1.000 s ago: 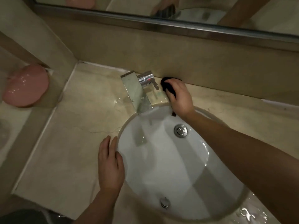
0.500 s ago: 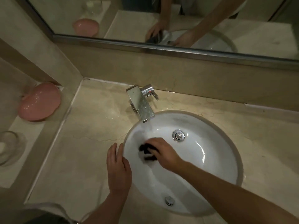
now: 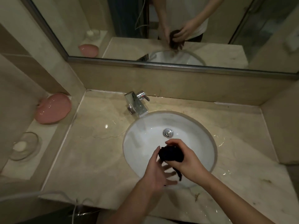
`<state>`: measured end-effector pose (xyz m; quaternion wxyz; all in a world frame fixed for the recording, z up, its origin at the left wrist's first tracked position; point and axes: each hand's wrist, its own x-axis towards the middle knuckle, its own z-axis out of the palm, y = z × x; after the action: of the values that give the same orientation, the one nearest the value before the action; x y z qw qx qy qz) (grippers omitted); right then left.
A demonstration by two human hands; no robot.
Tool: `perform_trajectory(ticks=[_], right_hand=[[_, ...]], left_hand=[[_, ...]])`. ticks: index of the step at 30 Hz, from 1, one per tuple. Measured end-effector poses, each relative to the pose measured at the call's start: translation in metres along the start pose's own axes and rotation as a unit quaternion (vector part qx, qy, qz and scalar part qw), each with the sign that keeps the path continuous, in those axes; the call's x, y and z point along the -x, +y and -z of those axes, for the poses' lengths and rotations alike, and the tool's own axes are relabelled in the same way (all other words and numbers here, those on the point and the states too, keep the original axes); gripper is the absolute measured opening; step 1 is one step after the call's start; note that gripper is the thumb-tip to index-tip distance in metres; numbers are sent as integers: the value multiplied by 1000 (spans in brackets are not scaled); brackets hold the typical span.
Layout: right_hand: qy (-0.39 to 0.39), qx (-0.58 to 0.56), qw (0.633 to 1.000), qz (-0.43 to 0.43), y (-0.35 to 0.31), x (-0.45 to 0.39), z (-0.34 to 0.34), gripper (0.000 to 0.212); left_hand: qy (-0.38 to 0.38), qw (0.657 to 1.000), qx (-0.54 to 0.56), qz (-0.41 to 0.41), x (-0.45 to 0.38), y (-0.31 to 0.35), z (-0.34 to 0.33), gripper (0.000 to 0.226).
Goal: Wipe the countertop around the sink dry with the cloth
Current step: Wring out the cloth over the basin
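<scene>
A dark bunched cloth (image 3: 171, 154) hangs over the white oval sink (image 3: 145, 143), with a strand dangling below it. My right hand (image 3: 187, 162) grips the cloth from the right. My left hand (image 3: 159, 173) sits just left of and under it, fingers spread and blurred, thumb touching the cloth's left edge. The beige marble countertop (image 3: 93, 151) surrounds the sink, with wet glints to the sink's right and near its front right corner.
A chrome faucet (image 3: 136, 103) stands behind the sink on the left. On a lower ledge to the left are a pink dish (image 3: 52, 109) and a clear glass soap dish (image 3: 24, 147). A mirror (image 3: 161, 29) hangs above the back wall. Side walls close in both ends.
My right hand carried the cloth from behind the faucet across the basin to its front. My left hand left the sink's left rim and came up under the cloth.
</scene>
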<state>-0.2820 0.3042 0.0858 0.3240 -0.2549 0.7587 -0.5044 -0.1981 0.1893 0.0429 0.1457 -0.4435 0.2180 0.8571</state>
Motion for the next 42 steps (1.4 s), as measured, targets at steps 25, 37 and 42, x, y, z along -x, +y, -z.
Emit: perform_trajectory(ticks=[25,37,42], right_hand=[[119,284,881,359,-13,31,20,25],[263,-140,954,-35,-47,5,-18,35],[321,-345,866,-169,-50,-14,-24,37]], left_hand=[[-91,993,-69,-8,56,29,-72,27],[50,991,73,-103,33,7,-99,26],[136,969,-36,-203,21,12,-95,29]])
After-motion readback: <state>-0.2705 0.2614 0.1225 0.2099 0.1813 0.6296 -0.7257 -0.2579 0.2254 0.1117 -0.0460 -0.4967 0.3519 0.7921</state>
